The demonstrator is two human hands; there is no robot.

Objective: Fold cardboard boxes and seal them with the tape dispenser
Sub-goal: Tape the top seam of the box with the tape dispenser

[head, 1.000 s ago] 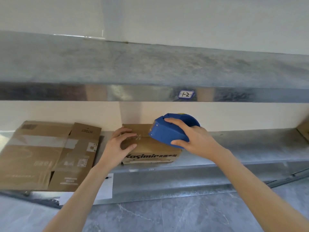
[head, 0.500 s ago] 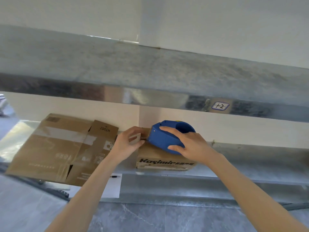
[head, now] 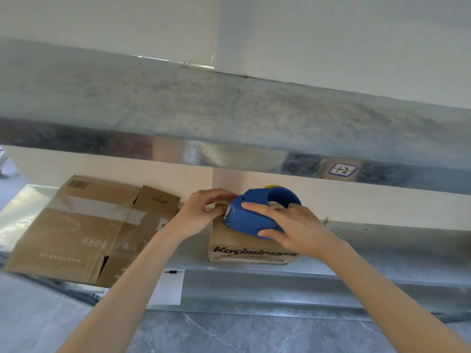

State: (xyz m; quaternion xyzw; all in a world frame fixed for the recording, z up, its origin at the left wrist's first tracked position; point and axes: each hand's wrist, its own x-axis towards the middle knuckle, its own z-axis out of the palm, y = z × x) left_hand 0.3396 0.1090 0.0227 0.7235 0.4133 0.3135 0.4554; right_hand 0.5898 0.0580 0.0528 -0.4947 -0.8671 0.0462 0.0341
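Tape dispenser (head: 252, 221) on box (head: 229, 242) — perhaps flush

Two galvanized steel shelves: upper shelf (head: 229, 110) spans mid-frame, lower shelf (head: 382, 250) under it. Handwritten label (head: 342, 170) on the upper lip, right of centre. Off-white wall (head: 331, 34) behind, corner line at upper centre. Grey marbled floor tiles (head: 229, 332) along the bottom. White paper sheet (head: 168, 289) at lower centre-left.

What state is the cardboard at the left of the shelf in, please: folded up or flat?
Flat. The cardboard lies unfolded on the metal shelf, its flaps spread, left of the assembled box.
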